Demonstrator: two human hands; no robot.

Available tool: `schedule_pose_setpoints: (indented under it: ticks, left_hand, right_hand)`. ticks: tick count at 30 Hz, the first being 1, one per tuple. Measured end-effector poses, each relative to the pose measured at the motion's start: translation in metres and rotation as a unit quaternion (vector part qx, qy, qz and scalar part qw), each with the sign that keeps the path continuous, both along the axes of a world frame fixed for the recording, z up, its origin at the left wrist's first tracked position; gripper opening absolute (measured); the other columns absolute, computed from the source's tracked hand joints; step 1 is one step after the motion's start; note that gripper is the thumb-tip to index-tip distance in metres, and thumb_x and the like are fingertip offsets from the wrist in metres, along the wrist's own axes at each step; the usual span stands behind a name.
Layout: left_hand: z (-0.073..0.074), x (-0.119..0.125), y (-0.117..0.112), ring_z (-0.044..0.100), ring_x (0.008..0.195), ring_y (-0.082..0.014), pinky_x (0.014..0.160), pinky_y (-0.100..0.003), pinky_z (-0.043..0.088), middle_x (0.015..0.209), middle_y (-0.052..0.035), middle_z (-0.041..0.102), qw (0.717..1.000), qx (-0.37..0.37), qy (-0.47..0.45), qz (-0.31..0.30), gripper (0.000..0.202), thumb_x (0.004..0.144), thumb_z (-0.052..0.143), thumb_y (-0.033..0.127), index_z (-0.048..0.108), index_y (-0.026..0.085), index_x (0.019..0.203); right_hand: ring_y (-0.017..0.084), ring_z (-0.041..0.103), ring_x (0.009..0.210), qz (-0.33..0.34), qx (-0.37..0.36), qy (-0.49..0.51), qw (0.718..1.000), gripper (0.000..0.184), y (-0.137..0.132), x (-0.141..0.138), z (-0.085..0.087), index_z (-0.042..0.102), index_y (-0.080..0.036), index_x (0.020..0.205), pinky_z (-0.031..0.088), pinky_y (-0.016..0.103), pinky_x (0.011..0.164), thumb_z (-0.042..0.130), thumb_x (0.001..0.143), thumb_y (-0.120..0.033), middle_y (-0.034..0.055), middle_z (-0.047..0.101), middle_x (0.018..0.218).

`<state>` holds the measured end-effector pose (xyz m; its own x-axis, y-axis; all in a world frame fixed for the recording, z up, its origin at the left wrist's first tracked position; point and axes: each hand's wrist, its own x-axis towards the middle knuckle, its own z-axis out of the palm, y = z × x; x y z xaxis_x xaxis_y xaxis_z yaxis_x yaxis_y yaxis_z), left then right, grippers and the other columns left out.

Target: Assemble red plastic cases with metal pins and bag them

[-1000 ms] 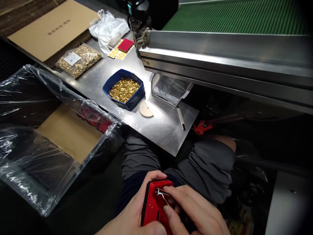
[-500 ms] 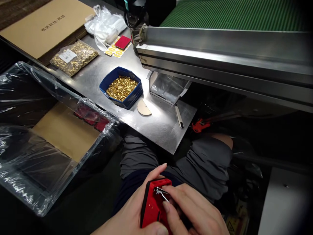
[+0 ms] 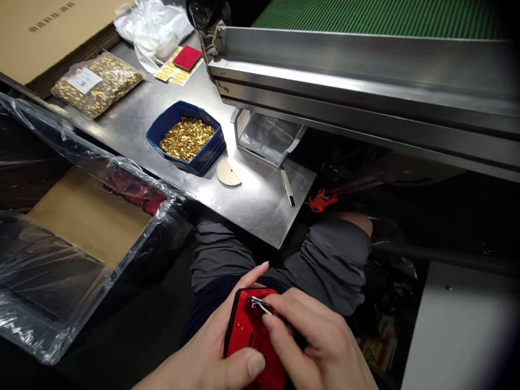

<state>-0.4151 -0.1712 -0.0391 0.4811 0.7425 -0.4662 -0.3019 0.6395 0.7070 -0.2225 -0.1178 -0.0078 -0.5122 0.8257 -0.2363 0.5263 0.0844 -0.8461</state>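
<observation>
My left hand (image 3: pixel 227 346) is wrapped round a small red box (image 3: pixel 260 346) with a black outer edge, its thumb lying across the red face. A few tiny gold specks show on that face. Between the thumb and fingers of my right hand (image 3: pixel 312 336) is a pair of metal tweezers (image 3: pixel 258 304), their tips at the upper end of the red box. Whether the tips grip anything is too small to tell. Beyond my hands, on the metal table (image 3: pixel 260 211), stands a blue bin (image 3: pixel 211 154) of small gold-coloured pieces.
A pale half-round disc (image 3: pixel 228 173), a utility knife (image 3: pixel 287 188) and a clear tray (image 3: pixel 266 138) lie near the table's edge. Behind are a bag of gold pieces (image 3: pixel 101 81) and a red pad (image 3: pixel 187 57). A plastic-lined crate (image 3: pixel 122 260) stands left, a green conveyor (image 3: pixel 365 19) right.
The view has shifted, so the table and bins appear farther left and higher. My hands keep hold of the red box and tweezers; the left thumb shows farther up the red face.
</observation>
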Motion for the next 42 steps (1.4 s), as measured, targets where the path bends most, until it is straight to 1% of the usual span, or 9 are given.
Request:
schedule_pose_setpoints:
  ticks: [4,7,11,15,18,24,33,37,42]
  left_hand:
    - [0.001,0.000,0.002,0.053,0.131,-0.0375,0.114,-0.055,0.036,0.149,-0.0148,0.049,0.998,-0.041,-0.054,0.012,0.096,0.088,0.067,0.055,0.009,0.029,0.160]
    - [0.002,0.000,0.003,0.049,0.135,-0.0389,0.116,-0.057,0.032,0.148,-0.0153,0.051,0.995,-0.058,-0.073,0.020,0.096,0.087,0.068,0.054,0.012,0.028,0.160]
    - [0.002,0.002,0.002,0.050,0.134,-0.0364,0.117,-0.056,0.032,0.150,-0.0136,0.049,0.993,-0.066,-0.091,0.042,0.092,0.087,0.067,0.056,0.016,0.029,0.159]
    - [0.001,0.003,0.002,0.055,0.128,-0.0355,0.114,-0.057,0.035,0.150,-0.0138,0.049,0.989,-0.073,-0.119,0.045,0.088,0.088,0.067,0.054,0.017,0.030,0.157]
    - [-0.001,0.003,0.002,0.053,0.131,-0.0368,0.115,-0.057,0.034,0.150,-0.0139,0.048,0.989,-0.065,-0.127,0.047,0.085,0.089,0.067,0.052,0.021,0.029,0.156]
    - [-0.004,0.003,0.000,0.052,0.133,-0.0374,0.114,-0.058,0.035,0.148,-0.0136,0.050,0.989,-0.050,-0.119,0.065,0.079,0.089,0.066,0.050,0.026,0.029,0.154]
    - [-0.001,-0.001,0.004,0.049,0.136,-0.0369,0.117,-0.057,0.032,0.153,-0.0133,0.045,0.992,-0.048,-0.112,0.029,0.084,0.090,0.064,0.053,0.020,0.028,0.157]
    - [-0.003,-0.002,0.005,0.046,0.138,-0.0366,0.118,-0.057,0.031,0.155,-0.0132,0.044,0.994,-0.038,-0.100,0.015,0.085,0.090,0.065,0.055,0.021,0.027,0.157]
    - [-0.002,-0.004,0.010,0.046,0.139,-0.0337,0.119,-0.053,0.030,0.156,-0.0117,0.042,0.995,-0.034,-0.097,0.000,0.086,0.089,0.066,0.054,0.021,0.028,0.158]
  right_hand:
    - [0.018,0.070,0.081,-0.113,0.036,-0.019,0.993,0.018,0.005,0.013,-0.004,0.068,-0.029,0.113,0.058,0.023,0.065,0.059,0.097,-0.028,0.0038,0.071,0.096]
    - [0.019,0.071,0.086,-0.128,0.060,-0.041,0.989,0.021,0.007,0.019,-0.007,0.066,-0.030,0.116,0.060,0.023,0.066,0.060,0.096,-0.031,0.0045,0.071,0.103]
    - [0.018,0.069,0.086,-0.071,0.073,-0.015,0.995,0.024,0.008,0.018,-0.008,0.064,-0.028,0.119,0.060,0.025,0.072,0.059,0.096,-0.023,0.0056,0.069,0.104]
    - [0.021,0.067,0.094,0.045,0.135,0.022,0.990,0.036,0.005,0.014,-0.010,0.058,-0.020,0.131,0.061,0.032,0.081,0.054,0.096,-0.010,0.0101,0.069,0.107]
    - [0.024,0.066,0.094,0.100,0.187,0.007,0.977,0.042,0.004,0.013,-0.014,0.054,-0.015,0.138,0.061,0.036,0.080,0.055,0.096,-0.008,0.0133,0.068,0.109]
    - [0.023,0.067,0.092,0.125,0.232,-0.005,0.965,0.041,0.009,0.010,-0.016,0.054,-0.013,0.137,0.061,0.036,0.078,0.055,0.096,-0.008,0.0135,0.070,0.107]
    - [0.023,0.068,0.087,0.135,0.280,-0.014,0.950,0.035,0.014,0.008,-0.014,0.059,-0.009,0.131,0.061,0.035,0.074,0.054,0.097,-0.007,0.0138,0.073,0.102]
    - [0.025,0.068,0.085,0.164,0.319,-0.028,0.933,0.034,0.015,0.011,-0.016,0.061,0.000,0.129,0.061,0.037,0.070,0.054,0.096,-0.006,0.0178,0.073,0.098]
    - [0.027,0.068,0.081,0.213,0.381,-0.073,0.897,0.034,0.017,0.012,-0.014,0.063,0.005,0.125,0.061,0.038,0.066,0.055,0.094,-0.005,0.0203,0.074,0.096]
